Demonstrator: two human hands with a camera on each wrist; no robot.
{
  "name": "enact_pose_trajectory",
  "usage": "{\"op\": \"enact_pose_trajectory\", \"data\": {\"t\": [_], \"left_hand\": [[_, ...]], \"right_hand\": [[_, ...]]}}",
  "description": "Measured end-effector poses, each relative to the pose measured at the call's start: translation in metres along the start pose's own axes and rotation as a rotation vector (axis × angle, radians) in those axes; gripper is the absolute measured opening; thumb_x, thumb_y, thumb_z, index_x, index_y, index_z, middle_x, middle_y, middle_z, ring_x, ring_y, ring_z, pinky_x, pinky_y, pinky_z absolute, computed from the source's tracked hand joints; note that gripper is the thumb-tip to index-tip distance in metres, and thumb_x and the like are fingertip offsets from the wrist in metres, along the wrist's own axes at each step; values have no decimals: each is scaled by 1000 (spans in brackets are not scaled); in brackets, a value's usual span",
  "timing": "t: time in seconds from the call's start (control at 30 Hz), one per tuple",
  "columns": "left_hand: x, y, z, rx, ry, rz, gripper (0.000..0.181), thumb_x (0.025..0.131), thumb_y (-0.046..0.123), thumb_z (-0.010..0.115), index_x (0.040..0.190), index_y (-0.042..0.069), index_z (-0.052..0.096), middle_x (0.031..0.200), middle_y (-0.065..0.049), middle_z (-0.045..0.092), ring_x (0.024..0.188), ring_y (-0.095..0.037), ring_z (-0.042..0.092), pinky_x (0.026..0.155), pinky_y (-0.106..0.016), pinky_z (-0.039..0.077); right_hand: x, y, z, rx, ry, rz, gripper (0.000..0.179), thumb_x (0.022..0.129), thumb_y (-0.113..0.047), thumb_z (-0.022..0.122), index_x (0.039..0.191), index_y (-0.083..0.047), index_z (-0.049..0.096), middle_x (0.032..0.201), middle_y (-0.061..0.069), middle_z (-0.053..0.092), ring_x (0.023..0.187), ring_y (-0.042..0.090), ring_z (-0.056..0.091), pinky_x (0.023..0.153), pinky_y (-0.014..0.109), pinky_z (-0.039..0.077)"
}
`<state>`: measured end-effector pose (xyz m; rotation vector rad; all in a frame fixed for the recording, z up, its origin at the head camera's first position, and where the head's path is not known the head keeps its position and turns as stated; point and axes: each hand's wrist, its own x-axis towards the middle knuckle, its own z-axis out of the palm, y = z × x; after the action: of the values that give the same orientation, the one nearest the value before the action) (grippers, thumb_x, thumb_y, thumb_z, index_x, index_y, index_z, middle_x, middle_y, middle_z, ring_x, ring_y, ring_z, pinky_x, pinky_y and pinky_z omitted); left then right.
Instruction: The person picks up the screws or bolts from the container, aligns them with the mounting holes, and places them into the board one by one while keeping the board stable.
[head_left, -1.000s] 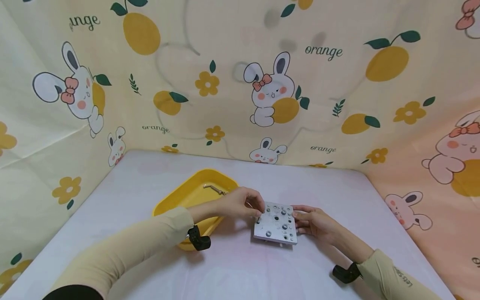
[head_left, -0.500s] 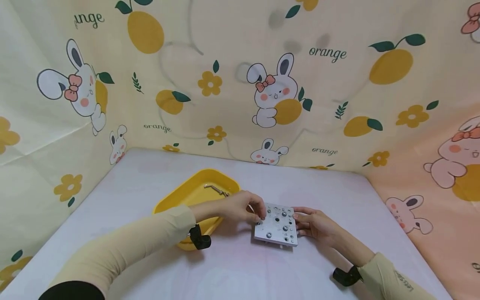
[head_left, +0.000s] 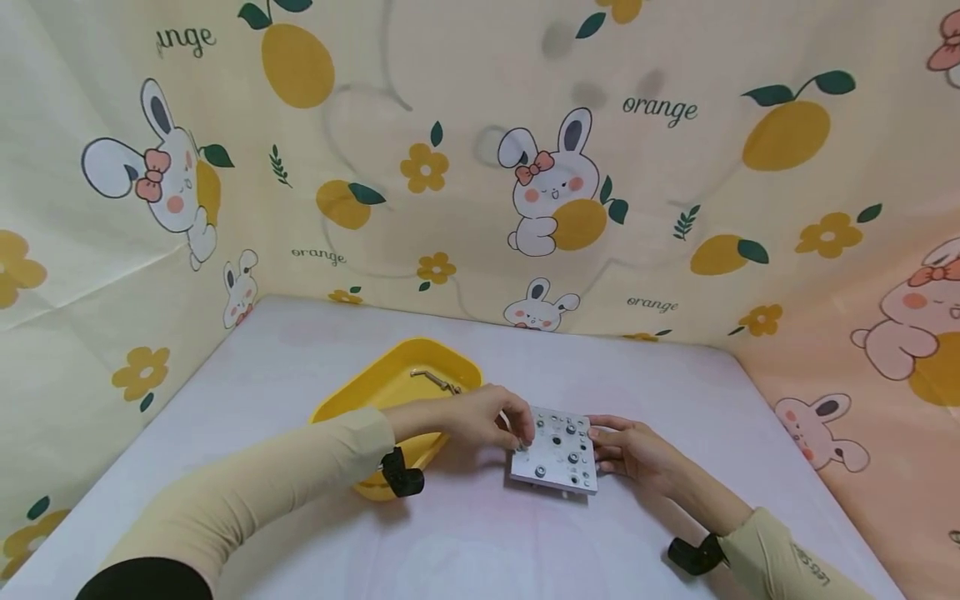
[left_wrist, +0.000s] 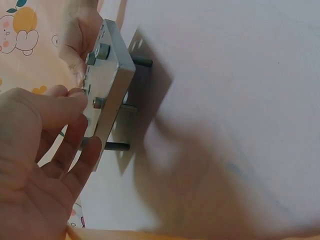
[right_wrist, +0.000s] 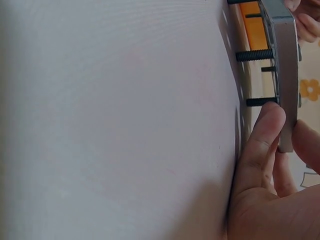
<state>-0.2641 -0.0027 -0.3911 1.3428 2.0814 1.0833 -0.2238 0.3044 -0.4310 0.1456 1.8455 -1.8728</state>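
Note:
A square silver metal plate (head_left: 555, 467) with holes and several bolts through it is held just over the table. My right hand (head_left: 637, 450) grips its right edge, thumb on the upper face and fingers beneath. At the left edge, my left hand (head_left: 487, 414) has thumb and index finger pinching at a small screw (left_wrist: 97, 103), mostly covered by the fingertips in the head view. Another left fingertip lies along the plate's edge in the left wrist view. Threaded shanks (right_wrist: 255, 54) stick out from the plate's underside towards the tabletop.
A yellow tray (head_left: 375, 400) stands left of the plate, partly behind my left forearm, with several loose screws (head_left: 433, 381) in it. White cloth covers the table (head_left: 480, 542). A printed curtain (head_left: 450, 125) encloses the back and sides.
My left fingertips have come down slightly over the screw at the plate's left edge, which stood more visible before. The right hand keeps its grip and the plate stays nearly in place.

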Motion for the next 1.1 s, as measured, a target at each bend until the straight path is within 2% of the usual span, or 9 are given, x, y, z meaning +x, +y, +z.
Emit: {"op": "enact_pose_trajectory", "data": {"t": [0.17, 0.37, 0.5, 0.7, 0.87, 1.1], "left_hand": [[-1, -3, -5, -1, 22, 36, 10, 90, 1, 69, 97, 9, 70, 93, 4, 69, 90, -8, 63, 85, -28, 52], [-10, 1, -16, -43, 78, 33, 8, 93, 10, 69, 101, 8, 71, 98, 1, 70, 93, -10, 64, 87, -32, 53], [-18, 5, -26, -60, 100, 29, 14, 94, 14, 69, 104, 4, 70, 103, -6, 70, 95, -12, 64, 88, -34, 52], [-36, 7, -49, -28, 203, -7, 14, 96, 20, 66, 106, 11, 71, 104, -2, 70, 96, -17, 64, 87, -30, 52], [-55, -3, -69, 27, 296, -53, 16, 97, 21, 65, 107, 11, 72, 105, 0, 70, 96, -15, 63, 89, -34, 51], [-72, -26, -83, 89, 316, -100, 16, 94, 14, 69, 107, 6, 72, 107, -5, 70, 96, -12, 64, 91, -37, 50]], "right_hand": [[0, 0, -3, -5, 7, 10, 50, 96, -17, 65, 141, -2, 48, 108, 12, 69, 82, 19, 65, 72, 29, 53], [1, 1, -4, -2, 19, 15, 51, 95, -17, 66, 141, -2, 48, 107, 13, 69, 82, 20, 66, 71, 29, 54], [2, 1, -1, 3, 0, 8, 49, 95, -17, 66, 139, -3, 51, 107, 13, 69, 82, 21, 67, 72, 29, 54], [-1, -4, 3, 15, -28, 13, 44, 97, -13, 62, 138, -2, 51, 109, 13, 69, 85, 21, 67, 75, 32, 55], [-5, -9, 7, 11, -15, 4, 48, 98, -12, 61, 141, 2, 46, 112, 14, 69, 90, 25, 67, 79, 37, 56], [-4, -10, 9, 3, 22, 11, 51, 98, -13, 61, 143, 2, 43, 111, 13, 68, 91, 26, 66, 83, 40, 55]]}}
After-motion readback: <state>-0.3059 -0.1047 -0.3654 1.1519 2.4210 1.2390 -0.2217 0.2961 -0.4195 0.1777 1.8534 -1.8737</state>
